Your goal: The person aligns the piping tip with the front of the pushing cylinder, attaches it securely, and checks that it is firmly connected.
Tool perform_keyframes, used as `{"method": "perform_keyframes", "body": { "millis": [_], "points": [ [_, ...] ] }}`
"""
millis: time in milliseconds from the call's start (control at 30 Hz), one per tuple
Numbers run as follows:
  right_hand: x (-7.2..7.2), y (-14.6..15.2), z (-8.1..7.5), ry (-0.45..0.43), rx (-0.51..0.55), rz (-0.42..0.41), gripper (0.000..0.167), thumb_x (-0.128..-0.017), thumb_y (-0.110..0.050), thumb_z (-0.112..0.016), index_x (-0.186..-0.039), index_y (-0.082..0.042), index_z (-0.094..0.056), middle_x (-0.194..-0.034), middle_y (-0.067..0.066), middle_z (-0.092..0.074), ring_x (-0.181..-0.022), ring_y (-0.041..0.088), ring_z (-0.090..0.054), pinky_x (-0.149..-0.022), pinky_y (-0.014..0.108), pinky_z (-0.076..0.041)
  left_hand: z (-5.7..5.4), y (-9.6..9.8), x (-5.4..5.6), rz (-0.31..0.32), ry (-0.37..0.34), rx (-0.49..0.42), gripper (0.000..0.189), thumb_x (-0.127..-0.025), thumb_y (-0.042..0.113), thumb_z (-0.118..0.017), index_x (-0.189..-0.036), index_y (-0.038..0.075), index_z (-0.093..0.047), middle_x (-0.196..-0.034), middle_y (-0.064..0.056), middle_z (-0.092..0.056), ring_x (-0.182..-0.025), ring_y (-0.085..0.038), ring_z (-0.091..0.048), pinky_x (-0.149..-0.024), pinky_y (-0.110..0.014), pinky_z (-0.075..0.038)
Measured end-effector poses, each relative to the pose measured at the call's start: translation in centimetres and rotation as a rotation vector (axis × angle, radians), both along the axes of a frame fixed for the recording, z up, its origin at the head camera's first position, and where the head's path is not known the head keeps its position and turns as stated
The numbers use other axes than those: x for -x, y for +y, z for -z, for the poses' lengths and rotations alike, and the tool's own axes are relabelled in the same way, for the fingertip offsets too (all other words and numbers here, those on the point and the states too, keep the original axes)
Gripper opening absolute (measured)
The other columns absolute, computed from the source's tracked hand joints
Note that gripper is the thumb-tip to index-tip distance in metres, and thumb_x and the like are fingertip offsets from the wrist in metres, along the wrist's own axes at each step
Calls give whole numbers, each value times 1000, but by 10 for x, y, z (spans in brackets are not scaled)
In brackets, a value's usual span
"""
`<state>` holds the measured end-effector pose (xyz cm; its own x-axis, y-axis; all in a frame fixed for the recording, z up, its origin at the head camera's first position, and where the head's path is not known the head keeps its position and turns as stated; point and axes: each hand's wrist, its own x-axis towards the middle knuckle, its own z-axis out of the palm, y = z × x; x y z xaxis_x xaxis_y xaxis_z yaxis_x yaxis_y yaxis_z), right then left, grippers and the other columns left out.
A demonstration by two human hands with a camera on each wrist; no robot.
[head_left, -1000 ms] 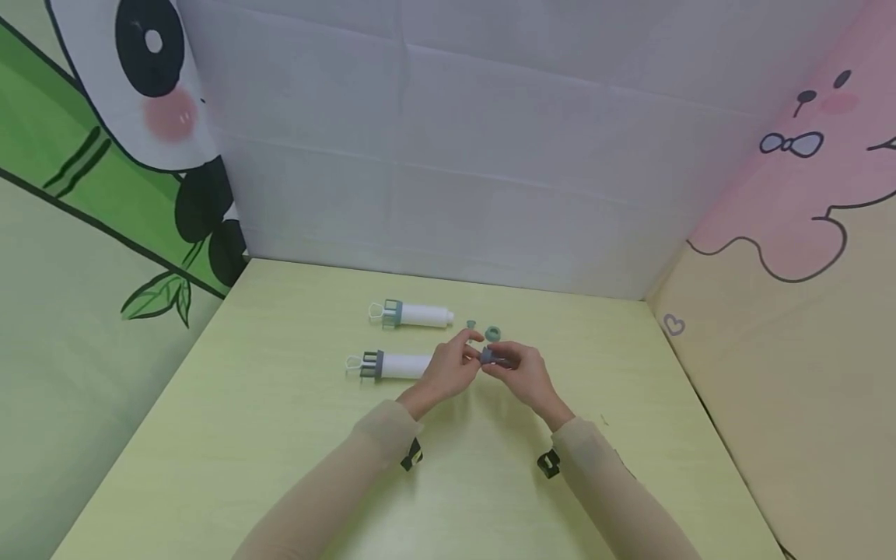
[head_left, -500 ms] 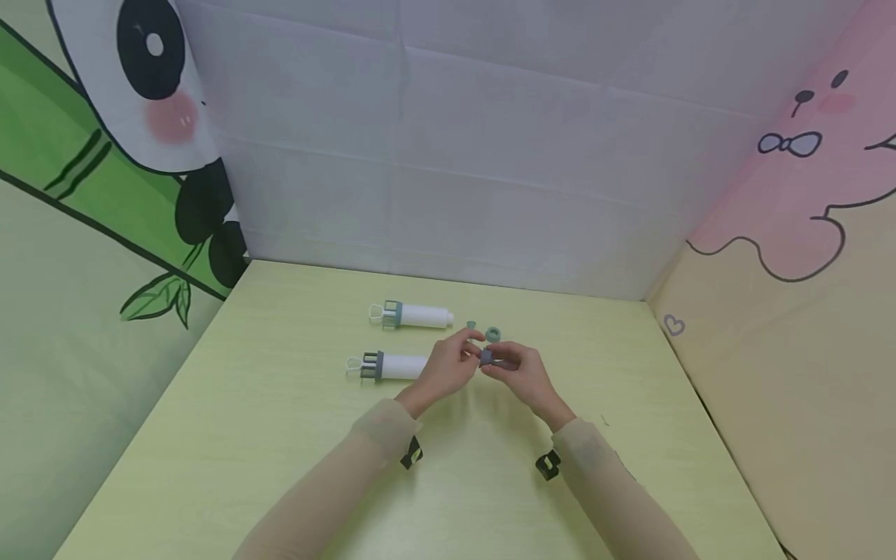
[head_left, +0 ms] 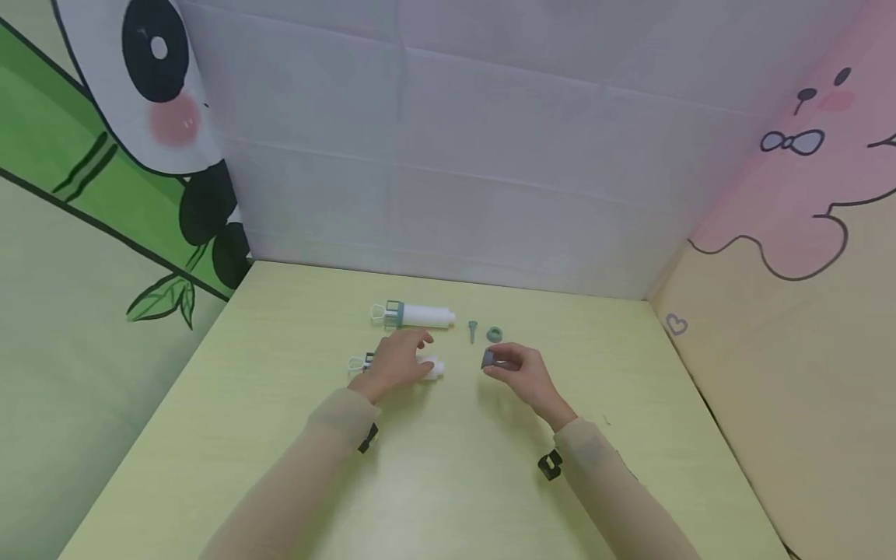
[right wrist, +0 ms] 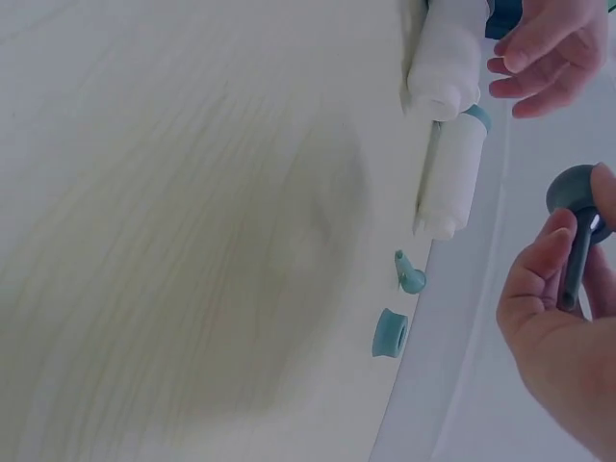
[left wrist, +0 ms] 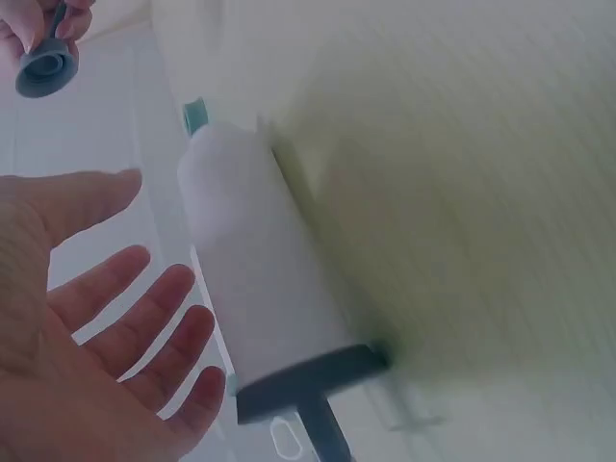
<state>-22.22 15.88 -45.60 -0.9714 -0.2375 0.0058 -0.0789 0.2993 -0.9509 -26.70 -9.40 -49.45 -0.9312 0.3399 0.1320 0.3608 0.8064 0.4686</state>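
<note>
A: And away goes the left hand, off the grey cup and out to the left, over the near syringe! Fingers?

B: Spread, loosely bent, nothing in them; the left wrist view shows a gap between them and the white tube. So that hand is free, I'd say.

A: Anything in the way?

B: The hand itself: from above it covers much of the near syringe. Beyond, the far syringe lies in plain sight on the table, tip pointing right.

A: Moving right!

B: Green pin near that tip, then the green ring beside it, both loose, just past the cup.

A: And the right hand?

B: Now holding the cup alone! Thumb and fingers pinch it above the table, wide mouth leftward.
</note>
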Motion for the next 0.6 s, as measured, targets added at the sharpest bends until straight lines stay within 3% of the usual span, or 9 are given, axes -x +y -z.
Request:
{"method": "perform_keyframes", "body": {
  "millis": [100, 200, 367, 600],
  "points": [
    [0, -2, 1, -5, -3, -5, 37, -83, -3, -73, -118, 5, -62, -111, 19, -64, -99, 27, -64, -84, 33, -50, -1, -13, -1, 27, -40, 81, 50, -76, 31, -78, -118, 9, -64, -106, -8, -66, -97, -27, -59, -80, -46, -45],
    [1, -3, 2, -8, -2, -2, 37, -83, -3, -73, -118, 5, -62, -110, 19, -64, -98, 27, -64, -83, 33, -50, 0, -19, 0, 40, -84, 102, 57, -70, 33, -83, -119, 9, -65, -108, -8, -65, -97, -26, -59, -81, -45, -44],
    [1, -5, 3, -16, -5, -5, 37, -83, -3, -73, -117, 5, -62, -110, 19, -64, -98, 29, -64, -83, 33, -50, 7, -27, 3, 56, -131, 64, 56, -65, 27, -87, -114, 9, -67, -110, -6, -65, -98, -26, -58, -84, -43, -44],
    [2, -6, 4, -11, -6, -5, 37, -83, -3, -73, -117, 6, -62, -110, 19, -64, -97, 29, -64, -82, 33, -50, 19, -39, 8, 64, -134, -17, 44, -68, 17, -84, -110, 11, -71, -107, -2, -67, -100, -24, -58, -87, -41, -44]
  ]
}}
